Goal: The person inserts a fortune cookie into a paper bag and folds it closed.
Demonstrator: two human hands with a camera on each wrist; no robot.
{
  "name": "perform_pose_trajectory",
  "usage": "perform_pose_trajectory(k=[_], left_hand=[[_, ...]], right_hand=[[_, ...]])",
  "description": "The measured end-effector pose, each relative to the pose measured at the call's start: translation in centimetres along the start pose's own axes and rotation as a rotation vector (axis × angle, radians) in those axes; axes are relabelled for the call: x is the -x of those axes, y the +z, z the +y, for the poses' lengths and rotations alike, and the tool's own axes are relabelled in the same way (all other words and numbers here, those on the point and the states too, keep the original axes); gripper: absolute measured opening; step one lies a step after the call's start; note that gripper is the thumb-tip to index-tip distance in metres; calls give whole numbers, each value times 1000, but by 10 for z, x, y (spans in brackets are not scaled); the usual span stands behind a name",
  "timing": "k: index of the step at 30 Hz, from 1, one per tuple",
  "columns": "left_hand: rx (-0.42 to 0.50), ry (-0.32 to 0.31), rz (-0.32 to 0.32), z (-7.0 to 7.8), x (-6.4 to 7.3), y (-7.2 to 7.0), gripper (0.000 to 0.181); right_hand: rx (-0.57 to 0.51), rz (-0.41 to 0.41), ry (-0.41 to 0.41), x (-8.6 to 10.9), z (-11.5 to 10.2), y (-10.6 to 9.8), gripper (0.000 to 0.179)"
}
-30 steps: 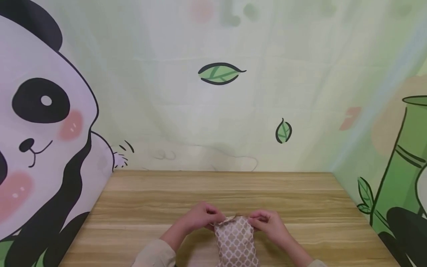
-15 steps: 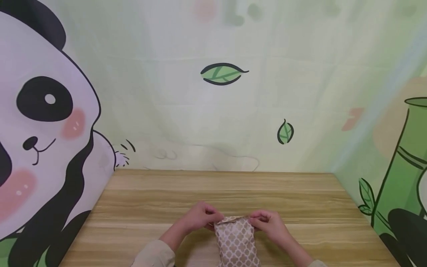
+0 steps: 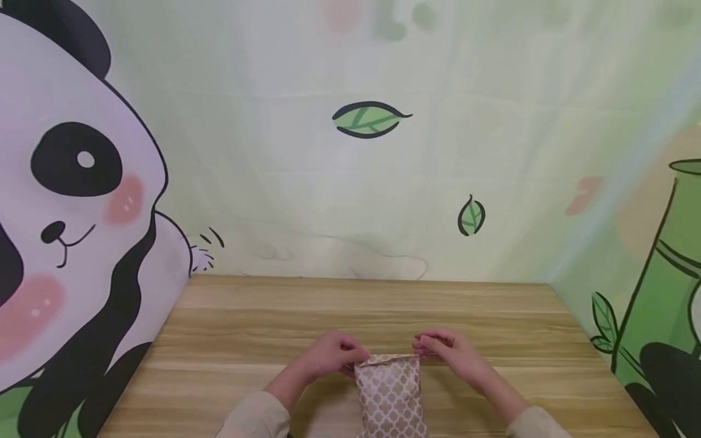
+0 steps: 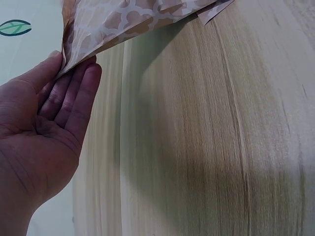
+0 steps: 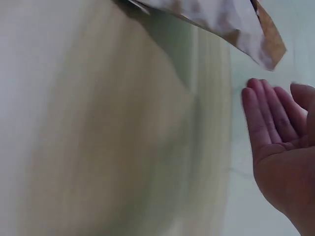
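Note:
A brown paper bag [image 3: 391, 395] with a white lattice pattern stands at the near middle of the table in the head view, its top edge folded over. My left hand [image 3: 333, 354] pinches the bag's top left corner between thumb and fingers; the left wrist view shows the paper [image 4: 118, 24] running between them. Just off the top right corner is my right hand [image 3: 453, 354], holding nothing. From the right wrist, its fingers [image 5: 268, 115] are seen fairly straight, with a gap below the bag's corner [image 5: 270, 46]. The bag's lower end is cut off by the head view's bottom edge.
The wood-grain table [image 3: 246, 316] reaches back to a pale green cloth backdrop [image 3: 274, 182]. Printed on the backdrop are a large panda [image 3: 76, 201] at left, leaves, and a bamboo stalk [image 3: 662, 274] at right.
My right hand has let go of the bag's top right corner and moved slightly up and right. The folded top edge lies straighter and flatter. My left hand keeps its pinch.

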State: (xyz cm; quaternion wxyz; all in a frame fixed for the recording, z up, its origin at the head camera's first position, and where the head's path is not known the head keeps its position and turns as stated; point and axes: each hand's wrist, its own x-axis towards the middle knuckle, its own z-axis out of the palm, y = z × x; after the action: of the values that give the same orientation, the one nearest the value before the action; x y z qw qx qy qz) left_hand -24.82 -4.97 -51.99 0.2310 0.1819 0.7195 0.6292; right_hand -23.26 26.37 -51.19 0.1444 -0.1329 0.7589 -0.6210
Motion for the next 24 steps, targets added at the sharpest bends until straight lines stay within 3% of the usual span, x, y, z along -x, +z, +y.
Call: perform_pose_trajectory(k=[3,6,11,15,24], left_hand=[[4,0,3,2,1,0,19],[4,1,1,4,2,2,19],[-3,9,4,6,0,6,20],[-4,8,26,3,-2,8,18],[-33,3,67,1,-4,9,17]], right_hand=[[95,-93,-3,-15,-13,0,43],[255,-181,-14,-28,-25,5,34],[470,-273,-73,-41,-31,13,21],[485,-292,-78,-45,-30,20,19],[400,-268,-91,-45,-26,32,14]])
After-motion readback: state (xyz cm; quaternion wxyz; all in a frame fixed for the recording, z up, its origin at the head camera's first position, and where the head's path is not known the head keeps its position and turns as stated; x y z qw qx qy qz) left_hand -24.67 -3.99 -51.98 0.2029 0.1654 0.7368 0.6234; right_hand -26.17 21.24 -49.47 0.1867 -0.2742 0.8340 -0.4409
